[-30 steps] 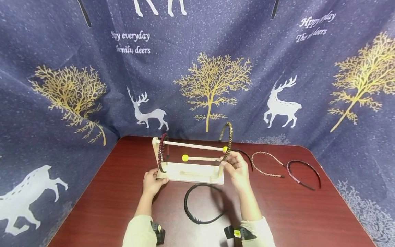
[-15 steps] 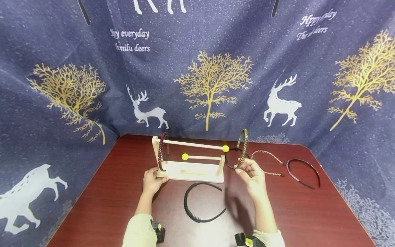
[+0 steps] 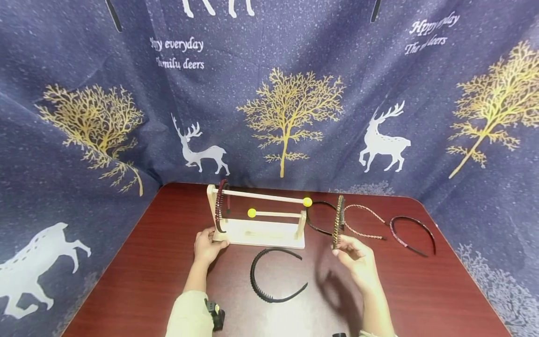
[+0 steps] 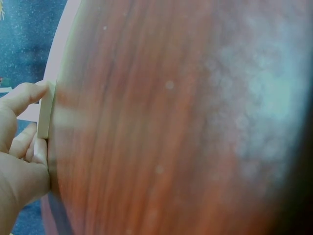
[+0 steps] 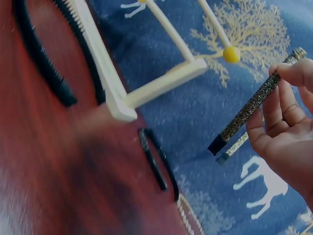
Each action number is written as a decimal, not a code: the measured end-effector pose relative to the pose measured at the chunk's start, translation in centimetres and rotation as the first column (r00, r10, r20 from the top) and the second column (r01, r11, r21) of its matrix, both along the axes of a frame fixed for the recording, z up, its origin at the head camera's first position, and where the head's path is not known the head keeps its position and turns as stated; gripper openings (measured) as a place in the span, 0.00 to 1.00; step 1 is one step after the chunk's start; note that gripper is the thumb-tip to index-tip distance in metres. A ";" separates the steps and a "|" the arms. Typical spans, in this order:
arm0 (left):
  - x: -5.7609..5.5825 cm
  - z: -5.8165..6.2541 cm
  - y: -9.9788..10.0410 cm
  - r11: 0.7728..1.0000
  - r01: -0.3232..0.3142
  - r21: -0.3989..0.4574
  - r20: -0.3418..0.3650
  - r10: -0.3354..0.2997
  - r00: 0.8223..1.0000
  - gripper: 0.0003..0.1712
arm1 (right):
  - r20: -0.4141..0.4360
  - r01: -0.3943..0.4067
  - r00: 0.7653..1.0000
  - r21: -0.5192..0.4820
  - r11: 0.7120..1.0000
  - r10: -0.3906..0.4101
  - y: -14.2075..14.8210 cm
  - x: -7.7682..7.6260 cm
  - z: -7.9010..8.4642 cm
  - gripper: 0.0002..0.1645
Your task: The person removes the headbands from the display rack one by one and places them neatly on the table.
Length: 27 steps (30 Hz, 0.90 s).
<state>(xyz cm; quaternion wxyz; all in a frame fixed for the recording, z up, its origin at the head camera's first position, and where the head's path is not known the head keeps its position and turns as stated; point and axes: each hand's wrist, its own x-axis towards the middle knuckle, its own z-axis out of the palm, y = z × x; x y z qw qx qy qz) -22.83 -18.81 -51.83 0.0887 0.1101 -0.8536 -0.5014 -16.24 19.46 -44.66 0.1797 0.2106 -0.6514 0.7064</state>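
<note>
My right hand (image 3: 360,262) holds a gold glittery headband (image 3: 338,222) between thumb and fingers, to the right of the wooden headband rack and above the table. In the right wrist view the headband's dark-tipped ends (image 5: 217,146) point away from the hand. My left hand (image 3: 206,248) grips the left end of the rack's base (image 3: 258,239); in the left wrist view its fingers close on the pale board edge (image 4: 46,112). A dark red toothed headband (image 3: 219,206) hangs at the left end of the upper rod (image 3: 265,196). The lower rod (image 3: 275,215) is bare.
A black toothed headband (image 3: 253,276) lies in front of the rack. To its right lie a thin dark headband (image 3: 317,229), a braided beige one (image 3: 364,233) and a pink-and-dark one (image 3: 397,239). Yellow balls (image 3: 307,202) cap the rods. A patterned blue cloth (image 3: 269,117) hangs behind the table.
My right hand has carried the gold headband away from the upper rod's ball end, rightward, nearer and lower. My left hand has stayed at the rack's base.
</note>
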 end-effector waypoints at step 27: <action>-0.3 -0.2 -0.1 1.000 0.010 -0.006 0.000 -0.010 1.000 0.38 | 0.268 -0.277 0.948 0.424 0.862 0.172 3.1 1.5 -3.0 0.20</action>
